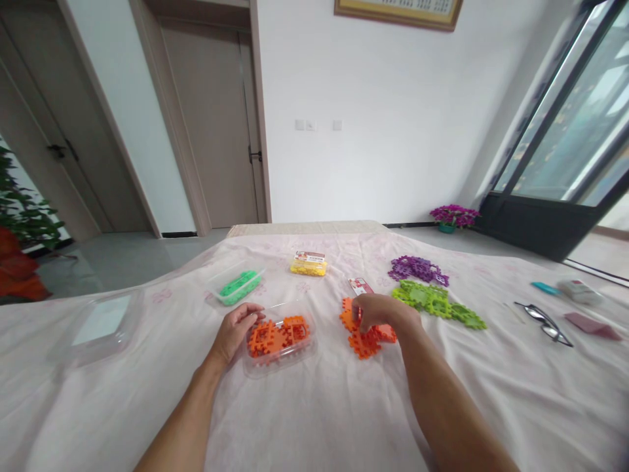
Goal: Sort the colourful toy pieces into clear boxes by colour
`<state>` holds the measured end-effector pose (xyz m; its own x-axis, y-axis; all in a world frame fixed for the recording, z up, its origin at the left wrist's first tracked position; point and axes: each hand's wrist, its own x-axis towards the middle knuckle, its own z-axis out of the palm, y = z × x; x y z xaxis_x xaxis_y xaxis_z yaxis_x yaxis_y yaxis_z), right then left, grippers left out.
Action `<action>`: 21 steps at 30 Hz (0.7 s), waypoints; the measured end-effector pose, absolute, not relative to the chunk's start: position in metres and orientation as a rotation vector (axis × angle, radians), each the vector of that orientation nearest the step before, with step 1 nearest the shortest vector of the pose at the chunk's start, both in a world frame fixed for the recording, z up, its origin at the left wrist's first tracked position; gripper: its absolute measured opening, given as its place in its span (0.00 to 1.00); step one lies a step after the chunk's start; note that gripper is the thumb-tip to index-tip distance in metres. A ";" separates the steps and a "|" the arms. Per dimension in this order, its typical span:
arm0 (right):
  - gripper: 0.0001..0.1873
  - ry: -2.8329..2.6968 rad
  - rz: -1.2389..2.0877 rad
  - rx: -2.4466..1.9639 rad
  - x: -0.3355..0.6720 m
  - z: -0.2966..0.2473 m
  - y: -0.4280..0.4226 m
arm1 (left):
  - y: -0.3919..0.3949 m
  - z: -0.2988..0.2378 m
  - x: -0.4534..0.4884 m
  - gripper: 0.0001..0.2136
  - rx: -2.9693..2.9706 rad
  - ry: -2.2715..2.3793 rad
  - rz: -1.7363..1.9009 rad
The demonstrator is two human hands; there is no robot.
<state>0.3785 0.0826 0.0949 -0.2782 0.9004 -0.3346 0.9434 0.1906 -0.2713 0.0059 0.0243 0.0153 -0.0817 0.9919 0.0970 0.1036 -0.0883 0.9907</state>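
Observation:
My left hand (236, 329) rests on the left rim of a clear plastic box (279, 357) that holds orange puzzle pieces (278, 335); its fingers curl over the edge. My right hand (377, 311) is closed down on a loose pile of orange puzzle pieces (366, 341) lying on the pale pink cloth, fingers pinching among them. A small red-and-white label card (360, 286) lies just beyond that hand.
Beyond lie a clear box of green pieces (240, 286), a box of yellow pieces (308, 264), purple pieces (417, 269) and lime pieces (435, 301). An empty clear lid (101, 324) sits at the left. Glasses (543, 321) and small items lie at the right.

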 end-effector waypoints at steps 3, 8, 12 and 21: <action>0.22 2.460 -0.781 1.712 0.378 0.104 0.083 | 0.024 0.016 0.006 0.16 1.312 1.311 1.291; 0.21 2.540 -0.852 1.712 0.386 0.110 0.084 | 0.026 0.012 0.004 0.16 1.316 1.291 1.303; 0.20 2.475 -0.928 1.588 0.386 0.107 0.078 | 0.028 0.010 0.003 0.16 1.312 1.276 1.310; 0.26 2.582 -0.521 1.382 0.380 0.101 0.043 | 0.025 0.018 0.006 0.16 1.310 1.285 1.314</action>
